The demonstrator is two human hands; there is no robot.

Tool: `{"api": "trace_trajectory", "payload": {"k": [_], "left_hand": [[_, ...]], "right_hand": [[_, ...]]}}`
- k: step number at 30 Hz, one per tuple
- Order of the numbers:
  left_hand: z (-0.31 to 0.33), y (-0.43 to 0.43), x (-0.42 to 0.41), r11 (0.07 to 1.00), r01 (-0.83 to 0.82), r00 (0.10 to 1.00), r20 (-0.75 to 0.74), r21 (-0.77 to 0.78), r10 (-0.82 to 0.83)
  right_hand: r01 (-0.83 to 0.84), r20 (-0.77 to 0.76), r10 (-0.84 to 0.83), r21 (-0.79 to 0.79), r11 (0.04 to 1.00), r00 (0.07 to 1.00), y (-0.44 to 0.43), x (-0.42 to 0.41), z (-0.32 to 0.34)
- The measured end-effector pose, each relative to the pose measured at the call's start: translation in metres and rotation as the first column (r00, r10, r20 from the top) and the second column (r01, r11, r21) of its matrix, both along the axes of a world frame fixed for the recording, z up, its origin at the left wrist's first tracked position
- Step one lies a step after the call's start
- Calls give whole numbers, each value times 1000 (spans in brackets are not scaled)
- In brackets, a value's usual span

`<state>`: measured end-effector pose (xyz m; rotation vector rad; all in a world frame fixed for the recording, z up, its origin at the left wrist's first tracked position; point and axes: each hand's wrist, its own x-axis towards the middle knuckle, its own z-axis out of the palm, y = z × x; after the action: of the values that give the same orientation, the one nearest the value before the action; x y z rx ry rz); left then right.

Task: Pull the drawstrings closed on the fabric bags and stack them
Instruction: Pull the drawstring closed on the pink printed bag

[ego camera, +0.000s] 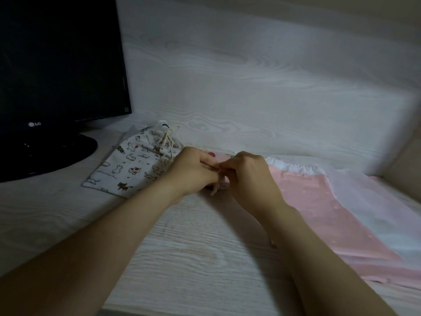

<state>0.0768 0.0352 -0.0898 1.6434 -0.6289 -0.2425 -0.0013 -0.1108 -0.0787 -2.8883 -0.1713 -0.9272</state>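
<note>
I log the cat bag [127,169] at 9 o'clock: off-white, printed with brown, black and white cats and red dots. Its ties [167,142] are cream. Cord [214,189] at centre: beige. Pink bag [319,201] at 3 o'clock: faint pale specks, white top band. Monitor [57,65] at 10 o'clock: black, silver logo [34,124]. Desk [205,247]: white woodgrain.

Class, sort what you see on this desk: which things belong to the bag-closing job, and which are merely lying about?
Job: cat-print bag, pink bag, drawstring pinched between left hand and right hand.
Lying about: monitor.
</note>
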Motion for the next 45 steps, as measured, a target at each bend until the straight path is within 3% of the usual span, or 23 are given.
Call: {"api": "trace_trajectory", "payload": {"k": [5, 9, 12, 15, 18, 21, 25, 33, 38, 45], "left_hand": [[-1, -2, 4, 977, -213, 977, 35, 11, 212], [-3, -1, 6, 960, -274, 943, 212, 61, 256], [-5, -1, 5, 949, -307, 880, 400, 69, 255], [-7, 0, 7, 958, -278, 859, 463, 66, 217], [-9, 2, 11, 977, -204, 867, 475, 61, 151], [-10, 3, 13, 979, -201, 851, 502, 37, 155], [-7, 4, 11, 979, -203, 847, 506, 23, 163], [0, 5, -1, 986, -166, 870, 473, 18, 138], [-2, 6, 2, 991, -119, 872, 483, 62, 75], [-6, 9, 9, 957, -136, 742, 666, 256, -72]], "right_hand": [[41, -100, -52, -111, 993, 994, 12, -5, 5], [18, -143, -33, -105, 994, 989, 12, -8, 7], [6, -75, -3, 47, 999, 997, 5, -3, -3], [4, -43, 8, 277, 961, 999, -1, 0, -8], [-15, -110, 81, 501, 865, 991, -1, -1, -6], [-5, -160, 195, 762, 648, 968, 0, -2, -6], [7, -148, 275, 891, 454, 950, 0, -5, -3], [15, -121, 294, 941, 339, 948, -1, -6, -2], [12, -117, 301, 944, 329, 946, -1, -6, -2], [-28, -93, 291, 922, 385, 952, -5, -4, -5]]}}
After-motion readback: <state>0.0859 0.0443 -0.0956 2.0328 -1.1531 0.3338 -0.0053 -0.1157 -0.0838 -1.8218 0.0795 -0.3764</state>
